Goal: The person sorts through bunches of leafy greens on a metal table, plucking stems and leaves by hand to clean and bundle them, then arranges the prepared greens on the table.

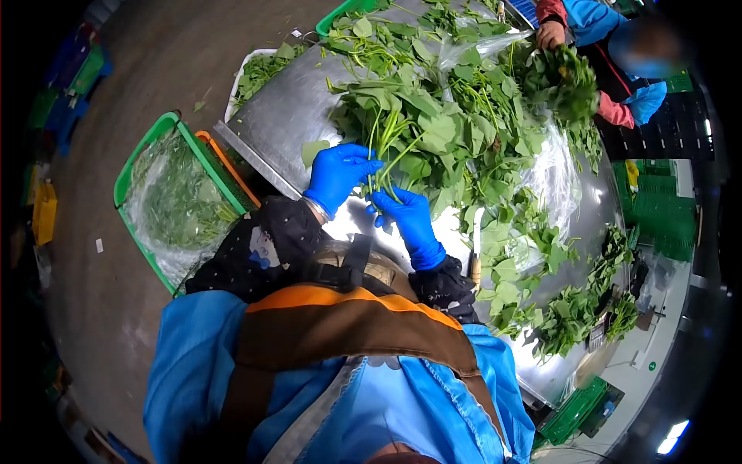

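My left hand (338, 176), in a blue glove, is closed around the green stems of a leafy bunch (389, 135) near the metal table's front edge. On the lower right of the same stems, my right hand (408, 224), also gloved in blue, pinches the stem ends. The bunch's leaves fan out away from me over a large heap of greens (487, 131). A knife (476, 251) with a light wooden handle lies right of my right hand, beside loose leaves. Clear plastic film (553, 182) lies among the greens.
Left of the metal table (270, 124) stands a green crate (158, 259) lined with plastic and holding greens, with an orange-rimmed one beside it. A white container (236, 89) of leaves sits behind. Across the table, a co-worker's hand (550, 35) is near another bunch.
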A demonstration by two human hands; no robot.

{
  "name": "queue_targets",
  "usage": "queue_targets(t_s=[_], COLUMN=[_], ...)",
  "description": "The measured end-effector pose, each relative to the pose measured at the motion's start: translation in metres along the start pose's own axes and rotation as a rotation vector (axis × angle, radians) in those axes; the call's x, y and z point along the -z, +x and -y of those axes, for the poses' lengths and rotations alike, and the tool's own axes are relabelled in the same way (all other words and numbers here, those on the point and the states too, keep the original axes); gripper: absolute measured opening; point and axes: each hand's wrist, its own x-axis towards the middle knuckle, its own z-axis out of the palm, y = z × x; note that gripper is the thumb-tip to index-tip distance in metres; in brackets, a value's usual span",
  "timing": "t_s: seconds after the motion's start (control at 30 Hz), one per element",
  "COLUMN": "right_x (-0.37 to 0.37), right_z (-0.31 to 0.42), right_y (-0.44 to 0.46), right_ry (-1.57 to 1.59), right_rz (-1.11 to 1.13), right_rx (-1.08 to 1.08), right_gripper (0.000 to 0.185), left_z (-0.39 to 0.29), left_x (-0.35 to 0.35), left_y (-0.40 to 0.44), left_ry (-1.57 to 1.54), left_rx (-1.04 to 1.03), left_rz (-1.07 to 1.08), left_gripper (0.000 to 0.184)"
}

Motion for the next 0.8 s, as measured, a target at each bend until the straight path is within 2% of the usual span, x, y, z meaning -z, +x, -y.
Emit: queue_targets(t_s=[0.07,0.17,0.27,0.33,0.37,0.4,0.47,0.5,0.53,0.57,0.6,0.7,0.73,0.8], right_x=[0.000,0.000,-0.006,-0.007,-0.003,-0.006,-0.013,-0.007,0.011,0.020,0.024,0.003,-0.002,-0.004], right_z=[-0.003,0.000,-0.002,-0.008,-0.004,-0.001,0.000,-0.009,-0.032,-0.027,-0.022,-0.001,0.002,-0.004], right_y=[0.002,0.003,0.003,0.010,0.011,0.009,0.005,0.011,0.024,0.025,0.028,0.001,-0.001,-0.002], right_ry=[0.099,0.158,0.251,0.387,0.233,0.253,0.303,0.224,0.216,0.356,0.498,0.348,0.291,0.225], right_rz=[-0.037,-0.056,-0.078,-0.124,-0.151,-0.146,-0.141,-0.181,-0.140,-0.176,-0.213,-0.199,-0.196,-0.213], right_rx=[0.061,0.000,0.012,0.026,0.035,0.020,-0.008,0.066,0.405,0.315,0.231,0.192,0.189,0.177], right_gripper=[0.019,0.019,0.019,0.019,0.020,0.020,0.020,0.020,0.022,0.023,0.024,0.023,0.022,0.021], left_z=[0.002,-0.002,-0.008,-0.002,0.003,0.006,-0.009,-0.010,-0.009,-0.002,-0.005,-0.020,-0.025,-0.032], left_x=[0.003,0.005,-0.004,0.000,0.002,0.006,0.014,0.014,0.014,0.010,0.011,0.034,0.041,0.027], left_y=[0.001,-0.004,-0.015,-0.023,-0.028,-0.030,-0.032,-0.035,-0.043,-0.049,-0.049,-0.020,-0.011,-0.013], left_ry=[-0.112,-0.281,-0.504,-0.392,-0.349,-0.303,-0.131,-0.162,-0.199,-0.041,0.043,1.117,1.203,0.550], left_rx=[0.073,0.213,0.182,0.200,0.228,0.256,0.174,0.203,0.230,0.150,0.308,-0.401,-0.552,-0.248], left_rz=[0.012,0.046,0.082,0.127,0.154,0.180,0.193,0.278,0.352,0.363,0.301,-0.197,-0.370,-0.145], left_gripper=[0.021,0.020,0.020,0.020,0.021,0.023,0.023,0.021,0.018,0.019,0.023,0.042,0.047,0.052])
